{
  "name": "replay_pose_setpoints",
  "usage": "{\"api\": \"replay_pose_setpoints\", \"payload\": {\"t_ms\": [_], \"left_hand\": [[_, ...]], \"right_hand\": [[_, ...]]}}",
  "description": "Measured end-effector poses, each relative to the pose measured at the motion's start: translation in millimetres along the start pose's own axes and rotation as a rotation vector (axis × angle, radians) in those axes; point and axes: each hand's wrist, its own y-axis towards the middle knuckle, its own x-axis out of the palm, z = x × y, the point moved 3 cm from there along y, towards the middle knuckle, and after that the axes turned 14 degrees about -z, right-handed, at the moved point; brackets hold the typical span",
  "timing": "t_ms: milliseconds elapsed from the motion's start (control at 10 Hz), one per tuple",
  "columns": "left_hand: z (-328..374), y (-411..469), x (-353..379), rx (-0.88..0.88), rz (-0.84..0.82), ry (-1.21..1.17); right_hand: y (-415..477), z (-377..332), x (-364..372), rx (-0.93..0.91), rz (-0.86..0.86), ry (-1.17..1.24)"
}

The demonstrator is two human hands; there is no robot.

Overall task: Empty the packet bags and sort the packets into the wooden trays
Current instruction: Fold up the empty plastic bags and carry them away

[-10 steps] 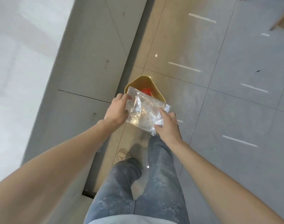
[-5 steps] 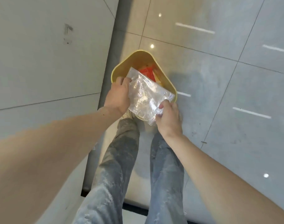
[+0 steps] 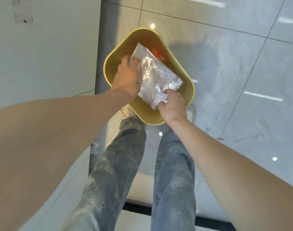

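Note:
A clear, crinkled plastic bag [image 3: 155, 75] hangs flat over the mouth of a yellow bin [image 3: 189, 87] on the floor. My left hand [image 3: 126, 79] grips the bag's upper left edge, fingers curled over it. At the bag's lower corner, near the bin's front rim, my right hand [image 3: 173, 106] pinches it. The bag looks empty. Something red [image 3: 155, 53] lies inside the bin, partly hidden behind the bag. No wooden trays or packets are in view.
I stand on glossy grey floor tiles [image 3: 234, 64], my jeans-clad legs [image 3: 174, 172] and white shoes [image 3: 190, 113] right behind the bin. A pale wall [image 3: 45, 55] runs along the left, close to the bin.
I have stepped up to the bin, which now sits larger and directly below my hands. The bag has moved over the bin's opening, still held by both hands.

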Motion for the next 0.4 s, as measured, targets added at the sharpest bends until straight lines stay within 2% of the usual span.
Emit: {"api": "replay_pose_setpoints", "payload": {"t_ms": [200,400], "left_hand": [[-0.2,17.6,9.4,-0.003,-0.057,0.103],[6.6,9.7,7.3,0.036,-0.067,0.076]], "right_hand": [[16.4,6.7,1.0,0.020,-0.054,0.078],[9.5,4.3,-6.5,0.003,-0.036,0.059]]}}
